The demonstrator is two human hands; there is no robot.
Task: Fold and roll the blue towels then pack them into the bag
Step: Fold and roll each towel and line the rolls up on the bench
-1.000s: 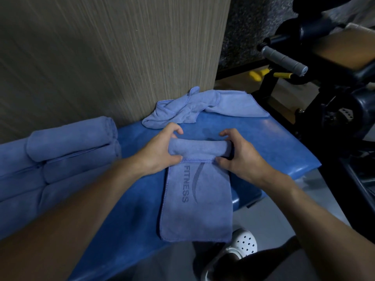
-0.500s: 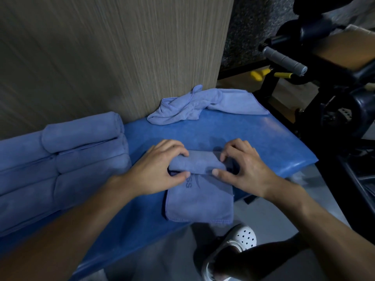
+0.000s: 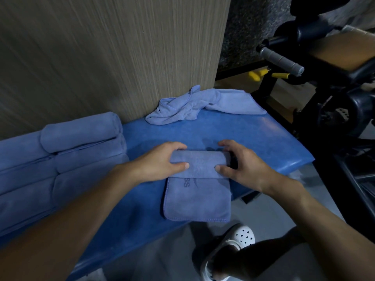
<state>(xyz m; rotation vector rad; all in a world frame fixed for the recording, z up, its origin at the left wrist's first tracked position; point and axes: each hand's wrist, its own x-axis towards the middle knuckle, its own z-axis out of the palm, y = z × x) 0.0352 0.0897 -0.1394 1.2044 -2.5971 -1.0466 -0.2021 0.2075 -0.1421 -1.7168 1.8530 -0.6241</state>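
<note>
You're mid-roll: your left hand (image 3: 160, 163) and right hand (image 3: 243, 167) curl their fingers (image 3: 225, 144) round the blue towel (image 3: 199, 162) at the tabletop (image 3: 243, 134) centre. Next, roll toward 6 o'clock, keeping the flat tail (image 3: 197, 201) tight and square.

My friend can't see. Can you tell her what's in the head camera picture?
A left hand and a right hand grip the ends of a half-rolled blue towel on a blue bench. Rolled towels are stacked on the left, and a crumpled towel lies at the back.
</note>
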